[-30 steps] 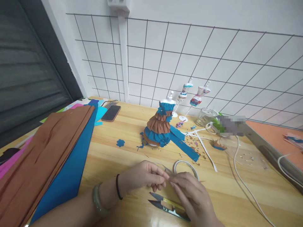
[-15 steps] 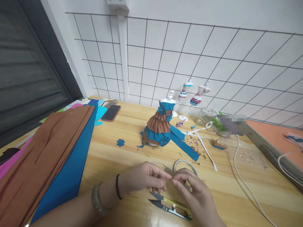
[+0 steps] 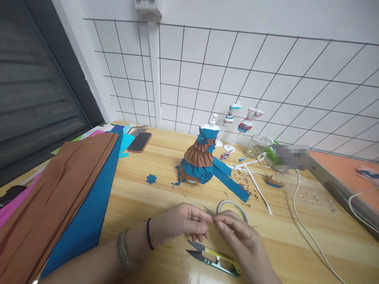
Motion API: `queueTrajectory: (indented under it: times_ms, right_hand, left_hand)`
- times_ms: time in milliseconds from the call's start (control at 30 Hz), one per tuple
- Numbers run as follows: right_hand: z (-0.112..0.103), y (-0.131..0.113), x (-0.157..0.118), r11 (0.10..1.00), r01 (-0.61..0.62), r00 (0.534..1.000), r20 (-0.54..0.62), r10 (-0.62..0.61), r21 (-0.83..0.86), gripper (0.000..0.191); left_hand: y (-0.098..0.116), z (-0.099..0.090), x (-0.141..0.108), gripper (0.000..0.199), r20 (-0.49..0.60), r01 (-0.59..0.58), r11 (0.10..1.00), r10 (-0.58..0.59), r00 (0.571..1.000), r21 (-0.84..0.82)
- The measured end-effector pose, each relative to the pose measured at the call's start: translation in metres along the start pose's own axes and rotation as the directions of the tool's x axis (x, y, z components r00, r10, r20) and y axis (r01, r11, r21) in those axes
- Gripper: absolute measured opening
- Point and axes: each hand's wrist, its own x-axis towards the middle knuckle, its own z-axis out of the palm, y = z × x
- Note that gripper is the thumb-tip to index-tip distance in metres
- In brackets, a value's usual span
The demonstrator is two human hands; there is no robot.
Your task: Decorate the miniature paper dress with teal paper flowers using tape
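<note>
My left hand [image 3: 189, 221] and my right hand [image 3: 241, 236] meet over the table, fingertips close together. The right thumb and index finger pinch at the tip of the left index finger; whatever lies between them is too small to make out. The other left fingers are curled in. Below the hands lie yellow-handled thread snips [image 3: 214, 258], and a roll of white tape [image 3: 238, 205] sits just behind the right hand. Farther back stands a small dress form [image 3: 203, 152] in a ruffled blue and brown paper dress. A blue paper flower [image 3: 151, 179] lies left of it.
Brown crepe paper [image 3: 62, 189] over blue sheets covers the left side. A phone [image 3: 140, 141] lies behind it. Blue strips [image 3: 232, 185], scraps and white strips [image 3: 257, 189] lie right of the dress. Two decorated mini forms [image 3: 245, 125], a glass jar [image 3: 258, 145] and a cable [image 3: 302, 221] stand or lie beyond.
My right fingertips have shifted slightly up and left against the left index fingertip. The objects on the table have stayed in place.
</note>
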Motion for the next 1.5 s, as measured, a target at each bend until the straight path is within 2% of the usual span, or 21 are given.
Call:
queueTrajectory:
  times_ms: [100,200,300,467,633,733,833,1000,1167,1333,1500]
  right_hand:
    - [0.0,-0.001,0.0,0.994,0.092,0.996,0.02,-0.091,-0.052,0.016]
    - [0.0,-0.002,0.001,0.995,0.073,0.997,0.04,-0.071,-0.072,0.02]
    - [0.0,-0.001,0.001,0.999,-0.045,0.998,0.037,0.046,-0.013,0.024]
    - [0.002,0.005,0.002,0.938,-0.261,0.964,0.023,0.263,0.229,0.024]
    - [0.002,0.007,0.001,0.896,-0.339,0.94,0.059,0.336,0.286,0.026]
    - [0.002,0.002,0.001,0.903,-0.353,0.935,0.065,0.348,0.245,0.028]
    - [0.002,-0.003,0.002,0.925,-0.316,0.949,0.067,0.308,0.213,0.029]
    - [0.002,0.0,0.003,0.94,-0.254,0.967,0.072,0.244,0.228,0.022]
    - [0.003,0.004,0.002,0.944,-0.218,0.975,0.091,0.202,0.249,0.015]
    - [0.002,0.006,-0.002,0.924,-0.262,0.965,0.093,0.246,0.278,0.014]
    - [0.003,0.008,-0.005,0.888,-0.37,0.928,0.145,0.342,0.273,0.026]
  left_hand:
    - [0.0,0.001,0.0,0.037,0.005,0.009,1.0,-0.009,1.0,0.019]
    - [0.001,0.002,0.0,0.041,-0.028,0.028,0.999,-0.027,0.999,0.021]
    - [0.001,0.002,-0.001,0.047,-0.042,0.039,0.999,-0.039,0.998,0.016]
    - [0.0,0.001,-0.001,0.048,-0.054,0.033,0.999,-0.033,0.998,-0.002]
    - [0.0,0.0,0.001,0.05,-0.06,0.041,0.999,-0.04,0.997,0.015]
    - [-0.001,-0.001,0.001,0.051,-0.056,0.043,0.998,-0.041,0.998,0.04]
    - [-0.002,-0.002,0.001,0.051,-0.061,0.039,0.997,-0.035,0.998,0.06]
    - [0.0,-0.004,0.002,0.046,-0.042,0.004,0.997,0.0,0.999,0.083]
    - [0.005,-0.008,0.001,0.046,-0.067,-0.027,0.993,0.035,0.997,0.113]
    - [0.013,-0.012,-0.001,0.043,-0.122,-0.065,0.987,0.084,0.989,0.148]
    - [0.017,-0.016,-0.003,0.038,-0.208,-0.11,0.98,0.143,0.967,0.164]
